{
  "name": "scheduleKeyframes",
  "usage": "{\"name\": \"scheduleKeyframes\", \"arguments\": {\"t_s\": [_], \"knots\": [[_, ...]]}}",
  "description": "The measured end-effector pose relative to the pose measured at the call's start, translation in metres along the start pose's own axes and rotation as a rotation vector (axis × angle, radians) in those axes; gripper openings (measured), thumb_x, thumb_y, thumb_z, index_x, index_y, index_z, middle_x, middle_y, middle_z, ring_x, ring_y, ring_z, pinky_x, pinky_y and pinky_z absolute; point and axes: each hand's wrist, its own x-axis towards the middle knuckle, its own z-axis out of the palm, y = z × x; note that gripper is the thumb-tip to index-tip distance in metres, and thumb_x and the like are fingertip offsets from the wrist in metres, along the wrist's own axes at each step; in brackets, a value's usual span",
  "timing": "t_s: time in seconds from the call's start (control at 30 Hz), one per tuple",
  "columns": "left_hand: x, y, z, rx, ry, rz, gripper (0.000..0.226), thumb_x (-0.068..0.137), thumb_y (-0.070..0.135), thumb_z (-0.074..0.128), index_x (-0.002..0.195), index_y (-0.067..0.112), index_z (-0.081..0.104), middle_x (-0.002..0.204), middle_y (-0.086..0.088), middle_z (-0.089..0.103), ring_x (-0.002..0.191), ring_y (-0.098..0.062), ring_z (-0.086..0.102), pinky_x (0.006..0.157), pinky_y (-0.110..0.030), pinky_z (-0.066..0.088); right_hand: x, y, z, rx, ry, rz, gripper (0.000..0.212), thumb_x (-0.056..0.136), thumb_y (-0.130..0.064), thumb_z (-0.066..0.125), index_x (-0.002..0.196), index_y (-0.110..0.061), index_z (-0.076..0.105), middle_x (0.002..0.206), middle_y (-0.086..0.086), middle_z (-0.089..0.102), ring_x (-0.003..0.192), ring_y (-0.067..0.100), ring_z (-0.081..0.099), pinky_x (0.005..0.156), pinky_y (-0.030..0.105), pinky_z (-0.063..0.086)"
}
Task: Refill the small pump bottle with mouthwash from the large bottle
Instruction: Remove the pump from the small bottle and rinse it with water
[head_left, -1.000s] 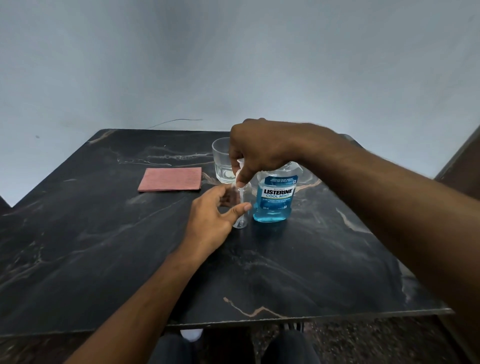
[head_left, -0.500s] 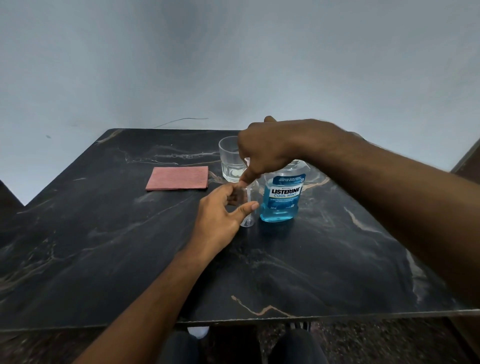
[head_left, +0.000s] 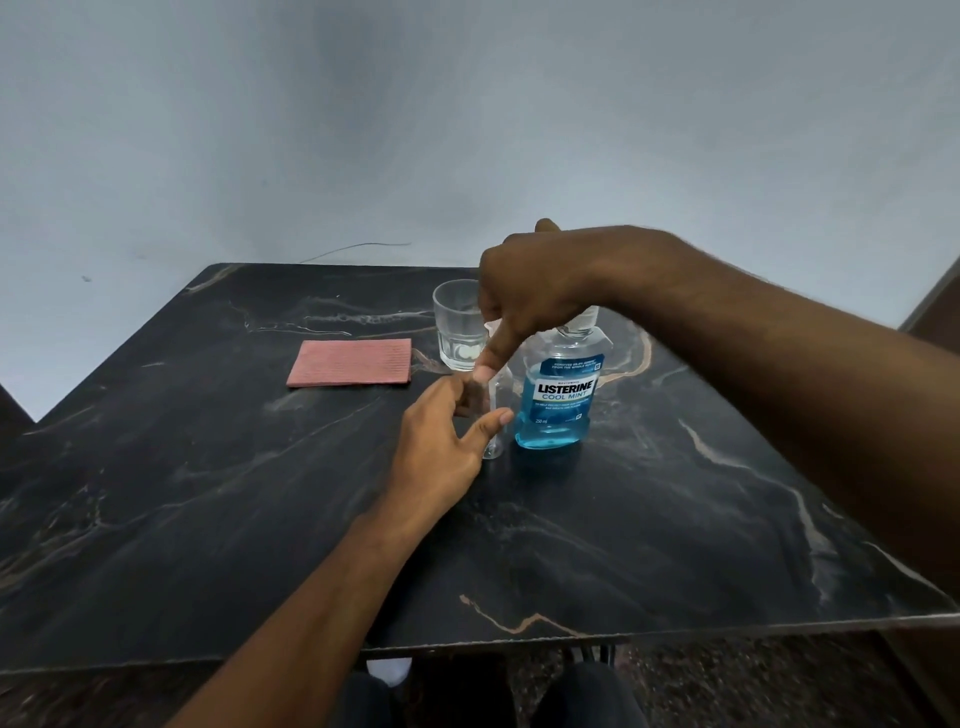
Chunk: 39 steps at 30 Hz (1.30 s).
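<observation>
Surface: black marble-patterned table (head_left: 675, 519), pale veins throughout.
Small pump bottle: clear, narrow, upright on the table (head_left: 493, 415), touching or just beside the large bottle's left side; contents cannot be told.
Large bottle: Listerine Cool Mint (head_left: 558, 400), upright, blue liquid seen to roughly label height; neck partly hidden by the right hand.
Left hand: (head_left: 441, 441) thumb and fingers closed round the small pump bottle's body, which is steadied on the table.
Right hand: (head_left: 530, 301) held above the small bottle, fingers bunched and pointed down at its top; a pale part is glimpsed under them, but whether it is gripped cannot be told.
Glass: clear tumbler (head_left: 460, 325), upright, behind both bottles.
Cloth: pink, folded flat (head_left: 350, 362), left of the glass.
</observation>
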Motion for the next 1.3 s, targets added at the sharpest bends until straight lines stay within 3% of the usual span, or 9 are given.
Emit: {"name": "scheduleKeyframes", "arguments": {"t_s": [0.17,0.3,0.47,0.63,0.77,0.93,1.07,1.17,1.3], "knots": [[-0.003,-0.004,0.003,-0.004,0.025,0.057,0.029,0.089,0.044,0.073,0.112,0.03,0.063,0.105,0.018,0.062,0.098,0.001,0.063,0.079,-0.017,0.053,-0.025,0.015,-0.024,0.19,-0.014,0.015,0.061,0.062,-0.063,0.081,0.109,-0.028,0.07,0.088,-0.018,0.065,0.081,0.0,0.059,0.064,0.023,0.043],[-0.004,-0.001,-0.001,0.027,0.023,0.039,0.064,0.087,0.051,0.072,0.144,0.028,0.054,0.123,0.018,0.061,0.106,0.002,0.059,0.084,-0.009,0.046,-0.044,0.036,-0.031,0.244,0.08,0.091,0.051,0.067,-0.061,0.079,0.104,-0.026,0.074,0.091,-0.011,0.07,0.082,0.004,0.062,0.068,0.025,0.048],[-0.007,0.003,-0.007,0.017,0.012,0.019,0.091,0.079,0.053,0.08,0.156,0.035,0.035,0.125,0.027,0.049,0.108,0.005,0.055,0.081,-0.004,0.039,-0.049,0.043,-0.011,0.293,0.009,0.182,0.042,0.074,-0.062,0.075,0.082,-0.02,0.076,0.054,-0.006,0.068,0.059,0.017,0.07,0.051,0.023,0.049],[-0.011,0.004,-0.007,0.052,0.037,0.069,0.047,0.081,0.05,0.079,0.123,0.031,0.067,0.108,0.019,0.065,0.097,0.002,0.064,0.085,-0.023,0.058,-0.048,0.044,-0.001,0.339,0.055,0.204,0.043,0.074,-0.055,0.078,0.076,-0.013,0.073,0.052,-0.002,0.068,0.054,0.018,0.068,0.046,0.022,0.046],[-0.008,0.001,-0.005,0.074,0.09,0.091,0.027,0.082,0.047,0.079,0.103,0.033,0.068,0.098,0.017,0.066,0.092,0.003,0.064,0.078,-0.014,0.054,-0.052,0.044,-0.003,0.342,0.051,0.206,0.042,0.071,-0.055,0.081,0.073,-0.014,0.071,0.047,-0.011,0.065,0.045,0.01,0.063,0.044,0.019,0.044],[-0.005,-0.004,-0.005,0.114,0.08,0.09,0.034,0.084,0.05,0.075,0.106,0.026,0.068,0.099,0.013,0.064,0.092,-0.005,0.064,0.08,-0.026,0.058,-0.054,0.045,0.0,0.37,0.078,0.196,0.04,0.071,-0.051,0.083,0.071,-0.012,0.071,0.046,-0.01,0.064,0.043,0.009,0.061,0.04,0.014,0.042],[-0.007,-0.003,-0.006,0.153,0.05,0.037,0.073,0.075,0.06,0.074,0.137,0.025,0.058,0.114,0.013,0.062,0.102,-0.006,0.061,0.082,-0.017,0.05,-0.053,0.045,0.0,0.342,0.1,0.196,0.043,0.071,-0.056,0.08,0.071,-0.014,0.071,0.046,-0.008,0.063,0.05,0.013,0.064,0.049,0.023,0.048],[-0.015,0.007,-0.012,0.133,0.128,0.031,0.098,0.07,0.063,0.075,0.153,0.025,0.039,0.136,0.006,0.054,0.112,-0.007,0.055,0.094,-0.027,0.052,-0.053,0.044,0.001,0.348,0.124,0.206,0.047,0.073,-0.06,0.077,0.072,-0.013,0.072,0.056,-0.003,0.067,0.051,0.013,0.064,0.05,0.022,0.047],[-0.032,0.031,-0.018,0.194,0.306,0.336,0.066,0.08,0.05,0.074,0.135,0.016,0.058,0.127,-0.003,0.058,0.111,-0.015,0.057,0.094,-0.035,0.057,-0.054,0.044,0.002,0.343,0.149,0.198,0.042,0.075,-0.057,0.076,0.067,-0.016,0.073,0.051,-0.005,0.066,0.05,0.01,0.062,0.049,0.021,0.041]]}}
